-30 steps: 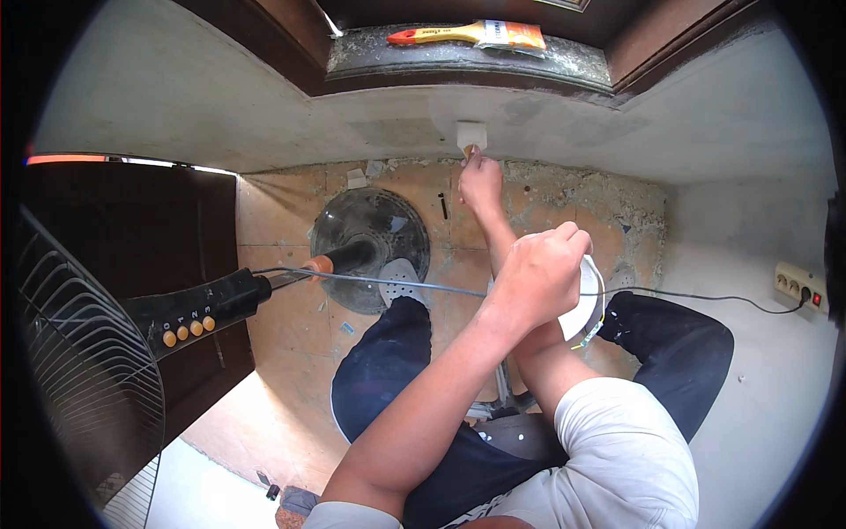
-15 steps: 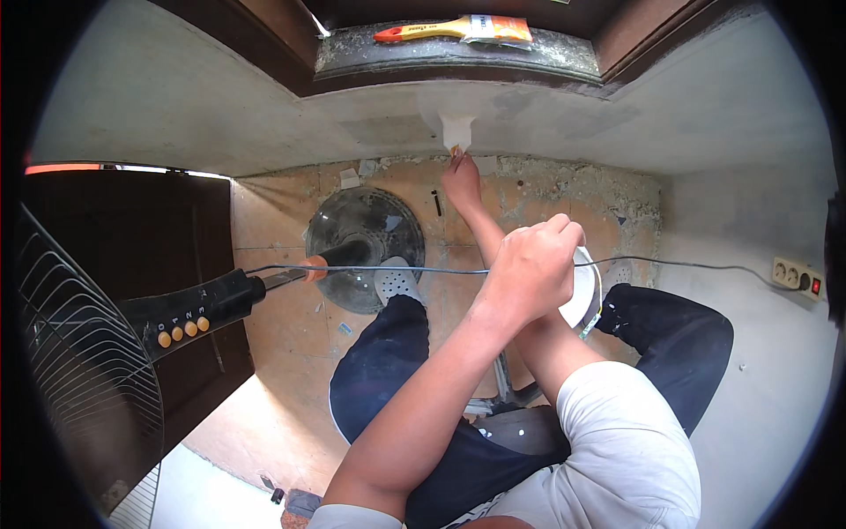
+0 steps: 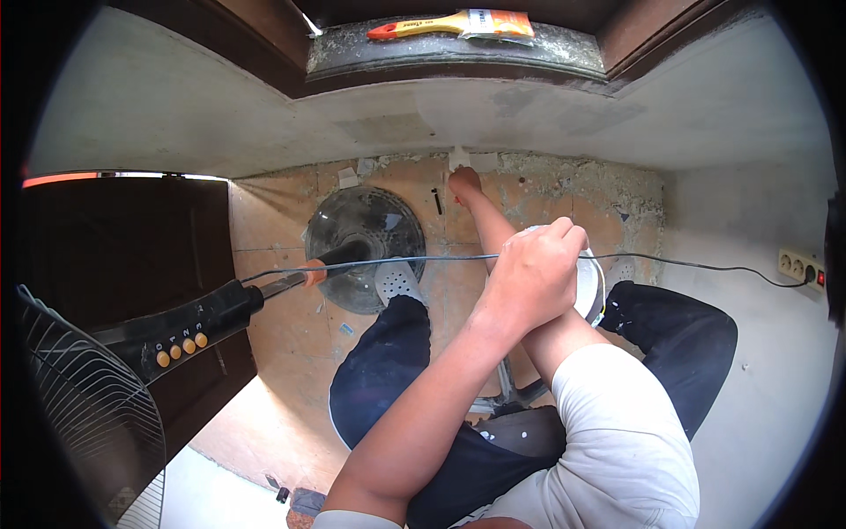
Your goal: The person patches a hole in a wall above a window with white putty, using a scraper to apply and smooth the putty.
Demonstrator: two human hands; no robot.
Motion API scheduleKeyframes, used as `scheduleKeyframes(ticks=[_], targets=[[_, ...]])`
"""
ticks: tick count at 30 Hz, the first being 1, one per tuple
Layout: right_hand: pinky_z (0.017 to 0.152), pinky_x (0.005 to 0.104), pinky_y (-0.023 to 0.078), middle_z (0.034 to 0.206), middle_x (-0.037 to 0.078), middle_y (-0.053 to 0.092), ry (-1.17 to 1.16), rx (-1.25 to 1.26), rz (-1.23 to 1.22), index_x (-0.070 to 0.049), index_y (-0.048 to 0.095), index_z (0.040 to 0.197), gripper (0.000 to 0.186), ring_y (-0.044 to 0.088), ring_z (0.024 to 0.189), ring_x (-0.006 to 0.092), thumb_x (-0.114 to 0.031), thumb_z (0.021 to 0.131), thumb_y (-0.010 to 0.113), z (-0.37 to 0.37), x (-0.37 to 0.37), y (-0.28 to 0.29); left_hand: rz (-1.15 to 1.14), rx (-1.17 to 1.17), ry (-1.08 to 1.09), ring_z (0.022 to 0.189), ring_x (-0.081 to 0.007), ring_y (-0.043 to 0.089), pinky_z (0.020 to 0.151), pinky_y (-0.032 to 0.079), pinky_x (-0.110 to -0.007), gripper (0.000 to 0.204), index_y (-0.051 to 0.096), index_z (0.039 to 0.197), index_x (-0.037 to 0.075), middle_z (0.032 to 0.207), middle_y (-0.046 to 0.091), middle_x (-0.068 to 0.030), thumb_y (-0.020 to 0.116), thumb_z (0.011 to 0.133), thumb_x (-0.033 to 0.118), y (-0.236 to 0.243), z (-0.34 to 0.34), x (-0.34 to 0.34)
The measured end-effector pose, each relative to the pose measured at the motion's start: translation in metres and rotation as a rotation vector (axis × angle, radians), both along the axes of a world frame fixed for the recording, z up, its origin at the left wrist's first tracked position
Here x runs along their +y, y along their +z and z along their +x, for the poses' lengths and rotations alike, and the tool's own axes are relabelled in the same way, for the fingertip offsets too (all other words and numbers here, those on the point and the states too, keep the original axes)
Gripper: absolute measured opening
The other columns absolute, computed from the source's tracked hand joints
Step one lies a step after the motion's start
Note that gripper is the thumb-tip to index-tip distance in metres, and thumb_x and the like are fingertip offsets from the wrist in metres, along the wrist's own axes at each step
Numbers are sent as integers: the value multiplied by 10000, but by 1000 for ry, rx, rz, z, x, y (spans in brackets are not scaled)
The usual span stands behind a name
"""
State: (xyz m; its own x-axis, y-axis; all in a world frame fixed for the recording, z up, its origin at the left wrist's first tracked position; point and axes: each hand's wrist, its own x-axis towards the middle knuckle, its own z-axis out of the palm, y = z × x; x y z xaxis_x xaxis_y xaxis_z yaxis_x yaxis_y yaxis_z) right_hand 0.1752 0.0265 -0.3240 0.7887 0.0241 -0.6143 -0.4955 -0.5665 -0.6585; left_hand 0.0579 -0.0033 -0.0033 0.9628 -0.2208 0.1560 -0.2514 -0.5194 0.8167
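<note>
My left hand [image 3: 536, 269] is closed on the rim of a white round tub [image 3: 588, 286] with a thin wire-like handle hanging at its side; its contents are hidden. Beneath it my right forearm crosses over and reaches forward to the foot of the wall. There my right hand [image 3: 464, 183] is closed around a putty knife [image 3: 459, 159], whose pale blade shows just past the knuckles, against the low edge of the wall. A reddish bit of handle end peeps out under the fist.
A standing fan's black round base [image 3: 366, 229] sits left of my foot, its cage [image 3: 88, 406] at far left. A power cord [image 3: 379, 262] crosses the view to a socket strip [image 3: 800, 266] on the right wall. A paintbrush [image 3: 454, 26] lies on the sill. Debris litters the tiles.
My right hand has come down a little with the putty knife, its blade now at the wall's foot instead of higher up the wall. My left hand and the tub are nearly still.
</note>
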Motion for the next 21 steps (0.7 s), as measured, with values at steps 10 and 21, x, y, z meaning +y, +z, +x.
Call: scheduleKeyframes(ticks=[10,21], targets=[[596,470,442,687,233,593,-136,-590,-24,47,588,832,366,593,649,406,-225,962,380,-25,-15,44,-12,-4,-20,745,-305,622,658,503,-393,173,568,860,19,810,584,-118,535,698,-34,-1,-1,-7],[650,490,433,782,263,595,-201,-624,38,20,563,884,329,570,769,457,-237,965,374,-13,1,48,-8,-7,-17,747,-309,621,659,502,-397,178,571,867,22,815,583,-118,539,700,-29,1,-3,-5]])
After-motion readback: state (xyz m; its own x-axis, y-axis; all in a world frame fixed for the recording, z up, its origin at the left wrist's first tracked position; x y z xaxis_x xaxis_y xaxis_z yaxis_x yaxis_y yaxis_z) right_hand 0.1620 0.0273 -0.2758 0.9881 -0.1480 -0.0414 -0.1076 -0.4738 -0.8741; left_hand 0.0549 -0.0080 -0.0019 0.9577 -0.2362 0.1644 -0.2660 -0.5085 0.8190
